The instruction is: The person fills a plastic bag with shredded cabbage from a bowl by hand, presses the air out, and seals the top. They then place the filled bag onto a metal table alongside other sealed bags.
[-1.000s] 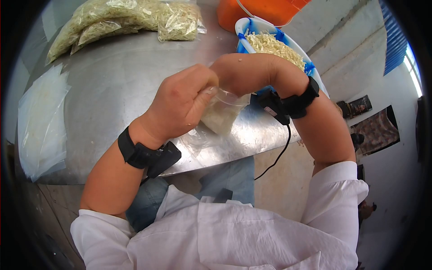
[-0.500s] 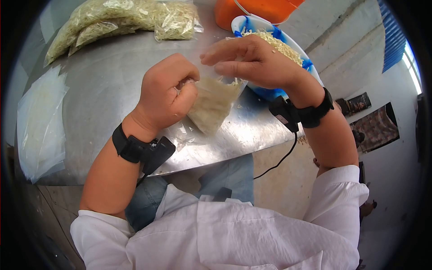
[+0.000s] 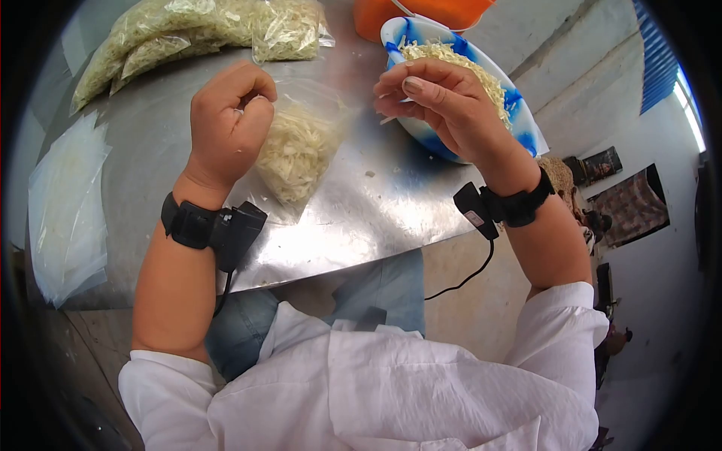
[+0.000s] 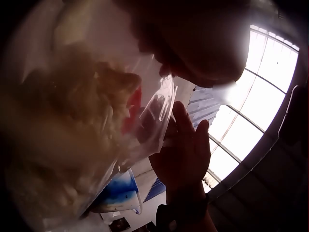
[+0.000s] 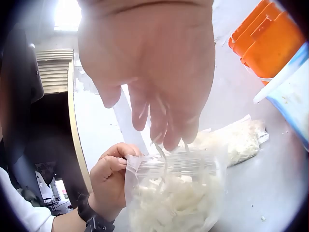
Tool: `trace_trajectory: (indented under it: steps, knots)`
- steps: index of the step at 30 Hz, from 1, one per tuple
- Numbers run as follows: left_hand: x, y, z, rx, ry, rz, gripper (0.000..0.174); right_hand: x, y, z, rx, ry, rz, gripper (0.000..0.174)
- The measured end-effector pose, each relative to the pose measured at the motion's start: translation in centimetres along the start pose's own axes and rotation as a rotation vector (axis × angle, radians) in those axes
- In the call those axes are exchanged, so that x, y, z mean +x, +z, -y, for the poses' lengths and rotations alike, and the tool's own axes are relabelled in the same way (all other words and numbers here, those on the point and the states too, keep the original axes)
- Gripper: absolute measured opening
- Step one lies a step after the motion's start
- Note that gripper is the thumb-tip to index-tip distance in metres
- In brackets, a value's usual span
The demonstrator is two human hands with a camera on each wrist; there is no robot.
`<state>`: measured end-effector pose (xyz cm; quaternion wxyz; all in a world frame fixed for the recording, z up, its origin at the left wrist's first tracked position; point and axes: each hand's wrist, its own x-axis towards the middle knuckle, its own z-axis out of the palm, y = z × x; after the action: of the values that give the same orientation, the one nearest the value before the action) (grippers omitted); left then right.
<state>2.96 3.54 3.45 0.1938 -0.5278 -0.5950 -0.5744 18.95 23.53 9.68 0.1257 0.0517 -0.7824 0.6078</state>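
A clear zip bag [image 3: 297, 146] with pale shreds inside hangs from the left hand [image 3: 229, 124], which pinches its top corner between thumb and curled fingers. In the right wrist view that hand [image 5: 110, 181] grips the edge of the bag [image 5: 176, 198] beside its zip strip. The right hand [image 3: 447, 101] is held over the near side of the blue-and-white basin [image 3: 526, 143], fingers loosely bent, with a few shreds on them. Seen from the right wrist, the right hand's fingers [image 5: 159, 116] point down above the bag, shreds clinging between them.
Filled bags [image 3: 289, 30] lie along the back of the metal table [image 3: 361, 218]. Flat empty bags [image 3: 68, 218] are stacked at the left. Behind the basin of pale shreds stands an orange container [image 3: 372, 19]. A cable hangs from the right wrist camera.
Both hands were together at the bag and have moved apart. The left hand has gone left with the bag, whose broad side now faces the head camera; the right hand has moved right.
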Motion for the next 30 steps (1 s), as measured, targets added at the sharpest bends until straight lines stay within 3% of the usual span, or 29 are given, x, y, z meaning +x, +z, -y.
trace_trajectory:
  steps: [2,3,5,9,11,19,27,30]
  knots:
    - [-0.1,0.0,0.6,-0.001,-0.026,-0.008,0.007,-0.9,-0.3,-1.0,-0.073,0.178,-0.026,0.023]
    - [-0.1,0.0,0.7,0.002,-0.024,-0.004,0.007,-1.2,-0.5,-1.5,-0.068,0.175,-0.028,0.023]
    - [0.0,0.2,0.9,-0.032,-0.042,0.011,0.008,-1.8,-0.7,-2.8,-0.17,0.408,0.009,0.018]
    - [0.4,-0.3,0.5,-0.052,-0.131,0.158,0.007,-2.3,-2.0,-6.0,-0.26,0.542,0.054,0.015]
    - [0.3,-0.7,0.7,-0.019,-0.036,0.189,0.007,-2.5,-2.1,-6.2,-0.276,0.543,0.053,0.016]
    - [-2.3,-1.7,1.2,-0.054,-0.086,0.109,0.008,-3.0,-2.3,-6.6,-0.565,0.394,0.099,0.03]
    - [-2.6,-2.4,0.8,-0.049,-0.083,0.121,0.009,-3.9,-1.8,-8.1,-0.771,0.305,0.036,0.014]
    - [-2.7,-2.6,0.9,-0.049,-0.093,0.192,0.008,-4.0,-2.1,-8.3,-0.592,0.397,-0.05,0.015]
